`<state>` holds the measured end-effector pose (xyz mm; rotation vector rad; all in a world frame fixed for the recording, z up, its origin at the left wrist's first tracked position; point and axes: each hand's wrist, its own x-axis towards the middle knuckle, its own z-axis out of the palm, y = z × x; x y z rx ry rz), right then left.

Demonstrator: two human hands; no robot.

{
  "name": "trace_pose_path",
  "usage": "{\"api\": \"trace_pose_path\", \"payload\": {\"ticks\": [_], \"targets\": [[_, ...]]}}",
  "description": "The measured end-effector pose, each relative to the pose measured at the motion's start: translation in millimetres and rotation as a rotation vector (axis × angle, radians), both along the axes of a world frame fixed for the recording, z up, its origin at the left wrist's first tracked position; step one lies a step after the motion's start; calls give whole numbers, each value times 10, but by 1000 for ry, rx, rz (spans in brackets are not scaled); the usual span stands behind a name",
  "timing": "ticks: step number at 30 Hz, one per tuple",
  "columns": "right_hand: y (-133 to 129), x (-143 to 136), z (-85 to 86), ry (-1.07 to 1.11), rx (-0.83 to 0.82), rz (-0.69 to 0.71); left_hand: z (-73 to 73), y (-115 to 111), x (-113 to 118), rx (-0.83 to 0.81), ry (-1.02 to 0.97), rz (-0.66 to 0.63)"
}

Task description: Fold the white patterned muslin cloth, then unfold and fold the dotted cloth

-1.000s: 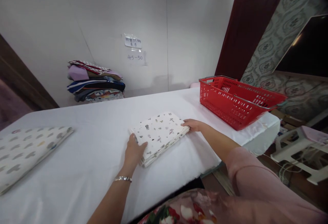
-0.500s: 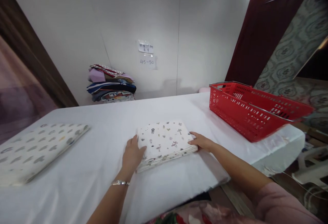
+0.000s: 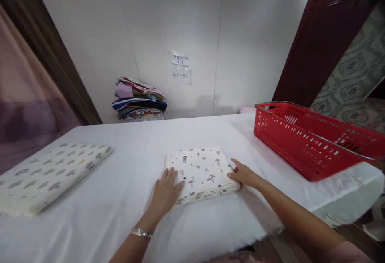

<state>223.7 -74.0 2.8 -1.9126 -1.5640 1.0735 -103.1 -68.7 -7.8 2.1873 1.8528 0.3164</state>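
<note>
A folded white cloth (image 3: 201, 170) with small printed palms and birds lies on the white-covered table in front of me. Its layers show along the near edge. My left hand (image 3: 165, 188), a bracelet at the wrist, rests flat on the cloth's left side with fingers stretched out. At the right edge, my right hand (image 3: 243, 174) has its thumb on top of the cloth near the corner and its index finger lifted a little away. The other right fingers are partly hidden at the cloth's side and seem to grip that edge.
To the left lies another folded white cloth (image 3: 51, 176) with grey cloud shapes. A red plastic basket (image 3: 296, 146) with metal handles stands at the right table edge. Behind the table is a stack of folded fabrics (image 3: 140, 99) against the wall, beside paper signs (image 3: 180, 75).
My left hand has slid further onto the cloth's left side and lies flatter. My right index finger is more lifted. The whole view has shifted slightly; the cloth remains folded.
</note>
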Motion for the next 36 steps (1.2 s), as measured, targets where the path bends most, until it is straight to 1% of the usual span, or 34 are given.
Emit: {"api": "trace_pose_path", "payload": {"ticks": [2, 4, 6, 7, 8, 10, 13, 16, 20, 23, 25, 26, 28, 30, 31, 33, 36], "targets": [[129, -105, 87, -202, 177, 43, 112, 103, 56, -3, 3, 7], [305, -290, 153, -304, 347, 142, 179, 270, 128, 79, 23, -3], [505, -499, 173, -379, 448, 278, 166, 465, 189, 165, 60, -11], [605, -588, 160, -426, 463, 329, 130, 554, 207, 185, 83, -7], [697, -658, 131, -480, 452, 365, 79, 628, 215, 188, 103, -4], [847, -722, 35, -582, 368, 393, -38, 718, 205, 175, 134, -4], [961, -676, -149, -662, 273, 394, -168, 730, 166, 192, 160, -11], [982, -601, -279, -674, 283, 397, -201, 696, 147, 196, 168, -10], [981, -596, -313, -663, 299, 392, -194, 700, 148, 163, 104, -13], [994, -607, -285, -616, 304, 376, -191, 723, 142, 155, -1, -15], [997, -579, -268, -531, 300, 353, -184, 727, 115, 148, -108, -14], [991, -549, -266, -470, 310, 322, -177, 720, 89, 151, -171, 7], [955, -462, -280, -324, 352, 196, -159, 676, 12, 173, -292, 106], [878, -350, -320, -175, 358, 20, -133, 590, -85, 153, -382, 257], [824, -292, -344, -111, 331, -59, -115, 535, -130, 109, -409, 315], [691, -189, -383, -7, 249, -144, -72, 416, -196, -11, -418, 358], [466, -95, -374, 83, 180, -172, 6, 273, -206, -118, -333, 337]]}}
